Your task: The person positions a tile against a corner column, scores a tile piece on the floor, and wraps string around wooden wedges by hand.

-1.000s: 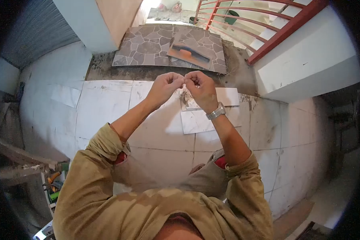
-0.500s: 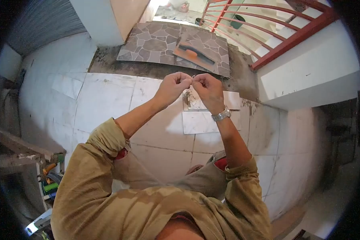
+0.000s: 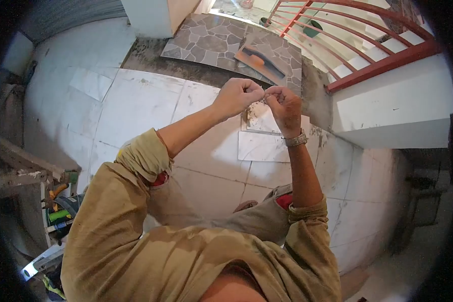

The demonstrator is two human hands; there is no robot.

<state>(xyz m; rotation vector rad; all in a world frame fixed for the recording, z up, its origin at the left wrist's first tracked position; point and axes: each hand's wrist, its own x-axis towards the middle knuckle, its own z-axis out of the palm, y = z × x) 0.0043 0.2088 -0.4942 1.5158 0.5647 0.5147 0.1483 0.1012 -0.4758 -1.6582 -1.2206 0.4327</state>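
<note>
My left hand [image 3: 237, 96] is closed in a pinch, thumb against fingers, held out in front of me above the floor. Close beside it, my right hand [image 3: 286, 107] pinches too, a metal-banded watch [image 3: 295, 139] on its wrist. The fingertips of both hands almost meet; whatever lies between them is too small to make out. Beyond the hands, a trowel [image 3: 259, 62] with an orange handle rests on a stone-patterned tile [image 3: 201, 40]. Below my right hand lie cut white tile pieces [image 3: 263, 147], one of them smeared with dirt.
A red metal railing [image 3: 357, 55] tops a low white wall [image 3: 387, 105] at the right. Large whitish tiles [image 3: 136, 100] cover the floor, with a bare dark strip [image 3: 151, 59] before the patterned tiles. Several tools, including an orange-handled one [image 3: 60, 190], are at the lower left.
The view has shifted, so the scene sits farther right and higher. Both hands stay pinched in front of me, and their fingertips look slightly farther apart.
</note>
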